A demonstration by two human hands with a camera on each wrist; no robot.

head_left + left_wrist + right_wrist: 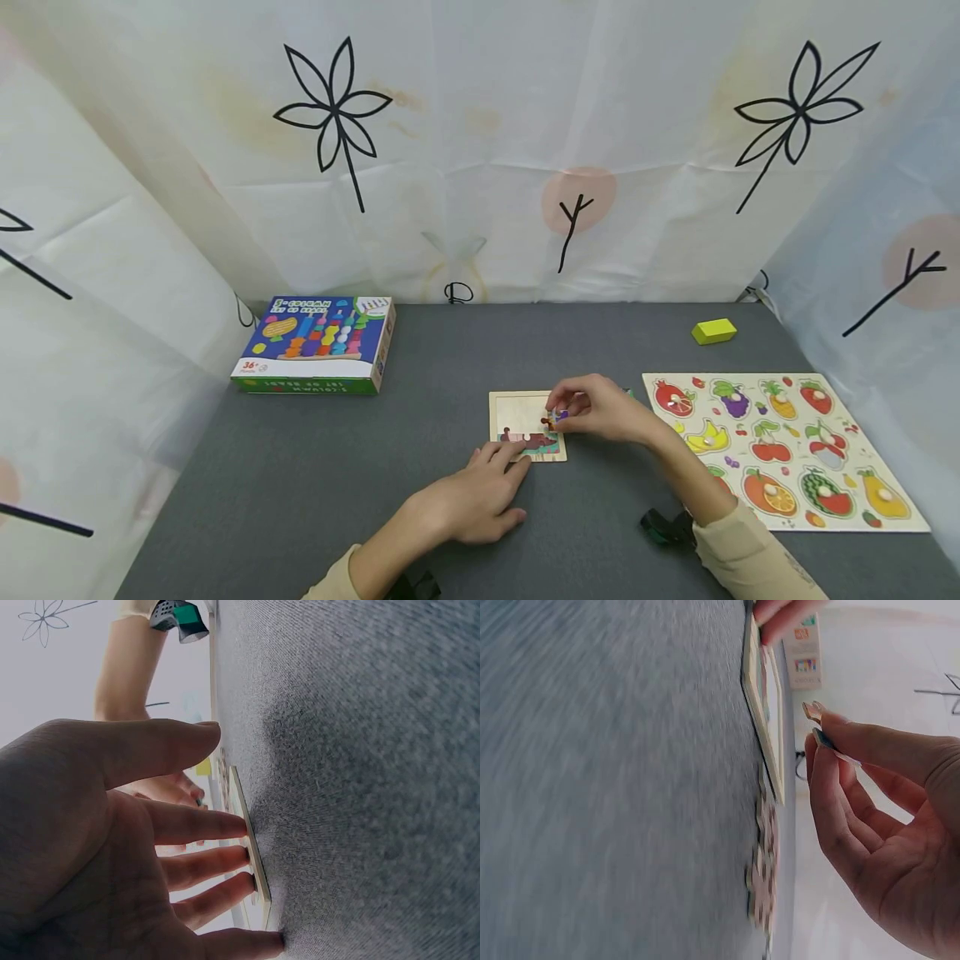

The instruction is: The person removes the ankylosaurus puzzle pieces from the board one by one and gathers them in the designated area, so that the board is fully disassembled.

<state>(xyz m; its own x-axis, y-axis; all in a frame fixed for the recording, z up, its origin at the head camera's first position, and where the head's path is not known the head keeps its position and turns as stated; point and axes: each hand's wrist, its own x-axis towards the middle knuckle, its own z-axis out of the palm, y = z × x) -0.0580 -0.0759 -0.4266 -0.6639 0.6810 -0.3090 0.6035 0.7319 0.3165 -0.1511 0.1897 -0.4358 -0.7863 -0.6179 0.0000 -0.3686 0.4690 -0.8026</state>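
Note:
A small wooden jigsaw tray (519, 403) lies mid-table, with coloured pieces (536, 444) fitted along its near side and bare wood at its far side. My left hand (483, 493) is spread flat, fingertips resting on the tray's near left edge; in the left wrist view the fingers (202, 823) look straight. Over the tray's right side, my right hand (600, 408) pinches a jigsaw piece (552, 421) between thumb and fingers. The right wrist view shows this piece (823, 739) raised above the tray (761, 712); its picture is mostly hidden by the fingers.
Loose jigsaw pieces (762, 881) lie beside the tray, mostly hidden behind my right hand in the head view. A fruit puzzle board (795, 454) lies at the right, with a yellow block (713, 332) beyond it. A game box (313, 344) sits at the back left.

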